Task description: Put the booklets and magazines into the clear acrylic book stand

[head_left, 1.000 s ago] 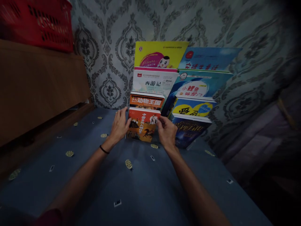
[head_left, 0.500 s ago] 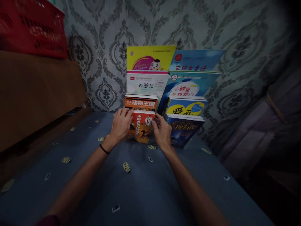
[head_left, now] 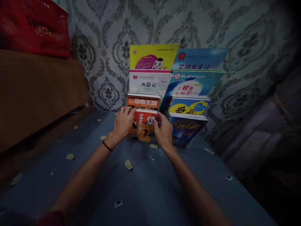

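Note:
A small red and brown book (head_left: 144, 125) stands upright at the front of the left row. My left hand (head_left: 124, 123) grips its left edge, and my right hand (head_left: 163, 130) holds its right edge, thumb in front. Right behind it is an orange book (head_left: 147, 102), then a white book (head_left: 149, 82) and a taller yellow book (head_left: 154, 56). In the right row, a dark blue book (head_left: 187, 128) is in front, close to my right hand. Behind that stand a blue and yellow book (head_left: 189, 106), a teal book (head_left: 196, 83) and a tall blue book (head_left: 202, 58).
The books stand on a blue patterned cloth (head_left: 98, 185) before a wall with grey ornate wallpaper (head_left: 105, 56). On the left, a red plastic basket (head_left: 49, 34) rests on a brown wooden cabinet (head_left: 42, 94). A pale curtain (head_left: 256, 138) hangs at the right.
The whole view has shifted slightly, so books and hands appear a little further right. Both hands keep their hold on the red and brown book.

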Demonstrator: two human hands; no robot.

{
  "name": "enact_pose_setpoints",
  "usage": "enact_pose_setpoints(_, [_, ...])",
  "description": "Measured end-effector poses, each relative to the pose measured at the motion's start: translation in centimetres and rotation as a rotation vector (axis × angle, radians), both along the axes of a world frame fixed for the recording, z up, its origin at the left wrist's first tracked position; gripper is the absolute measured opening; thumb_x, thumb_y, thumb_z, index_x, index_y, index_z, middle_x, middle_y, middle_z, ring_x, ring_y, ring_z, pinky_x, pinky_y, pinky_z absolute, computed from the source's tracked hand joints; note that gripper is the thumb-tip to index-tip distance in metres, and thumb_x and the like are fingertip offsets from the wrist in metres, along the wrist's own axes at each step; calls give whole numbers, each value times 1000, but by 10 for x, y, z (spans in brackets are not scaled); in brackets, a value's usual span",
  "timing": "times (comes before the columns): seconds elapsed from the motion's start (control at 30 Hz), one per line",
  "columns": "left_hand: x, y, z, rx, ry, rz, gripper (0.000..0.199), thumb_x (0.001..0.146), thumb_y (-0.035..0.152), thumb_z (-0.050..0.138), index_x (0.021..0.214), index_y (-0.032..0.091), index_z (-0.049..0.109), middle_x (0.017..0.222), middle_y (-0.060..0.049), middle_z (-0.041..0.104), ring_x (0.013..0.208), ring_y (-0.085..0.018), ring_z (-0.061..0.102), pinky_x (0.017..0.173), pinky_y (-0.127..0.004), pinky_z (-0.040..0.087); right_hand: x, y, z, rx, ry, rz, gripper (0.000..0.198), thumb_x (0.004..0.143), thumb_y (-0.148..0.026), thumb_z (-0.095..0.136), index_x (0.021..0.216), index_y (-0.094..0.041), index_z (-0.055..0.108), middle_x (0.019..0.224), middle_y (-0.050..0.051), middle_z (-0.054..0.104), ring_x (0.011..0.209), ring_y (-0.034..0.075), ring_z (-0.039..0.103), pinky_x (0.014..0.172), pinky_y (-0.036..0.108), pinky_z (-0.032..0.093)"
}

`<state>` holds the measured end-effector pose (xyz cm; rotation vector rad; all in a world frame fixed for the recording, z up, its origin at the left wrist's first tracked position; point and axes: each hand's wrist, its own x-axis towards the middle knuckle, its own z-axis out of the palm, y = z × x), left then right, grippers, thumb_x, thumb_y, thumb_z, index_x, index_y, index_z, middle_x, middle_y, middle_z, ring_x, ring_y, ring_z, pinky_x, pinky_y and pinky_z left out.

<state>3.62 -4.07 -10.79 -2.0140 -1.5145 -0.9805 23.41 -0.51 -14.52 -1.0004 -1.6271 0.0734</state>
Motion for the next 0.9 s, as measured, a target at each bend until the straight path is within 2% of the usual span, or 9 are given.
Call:
enact_pose_setpoints(0.2, [-3,-6,7,-50,134,54,37,98,13,48,133,19,57,132,-13,61,119,-30,53,92,-42,49,-4,-11,5,118,-109,-28,47,95,-27,47,141,-21,55,138,15,63,129,30,56,112,55,44])
enact_pose_setpoints(0.37, [-8,-8,7,-58,137,9,42,97,12,48,138,18,53,135,-15,59,122,-30,52,97,-45,48,-2,-14,5,104,-141,16,47,96,-24,46,141,-19,57,142,17,60,133,32,55,114,56,44])
enact_pose_setpoints(0.47, [-11,-9,6,-59,111,-17,44,97,10,46,140,16,51,137,-17,57,124,-31,50,101,-46,47,-2,-15,3,99,-131,32,49,97,-23,46,145,-23,55,145,15,59,135,32,54,115,57,43])
enact_pose_setpoints(0.57, [-15,-11,7,-48,96,-36,44,98,12,45,141,16,50,138,-16,57,126,-31,50,103,-47,46,-2,-15,1,92,-153,32,53,96,-19,44,148,-21,52,148,16,56,138,31,53,116,56,42])
enact_pose_setpoints(0.73, [-22,-14,8,-63,-17,-59,43,97,14,45,140,16,50,136,-15,56,126,-29,51,106,-46,46,-1,-14,-1,89,-197,32,54,96,-19,44,150,-17,49,150,17,55,140,29,52,118,52,42])
enact_pose_setpoints(0.9, [-34,-10,-4,-95,-219,-129,43,93,12,50,136,17,52,129,-13,59,124,-28,53,109,-47,44,0,-13,-3,119,-190,39,55,97,-19,43,151,-18,49,148,17,56,139,29,52,117,54,43])
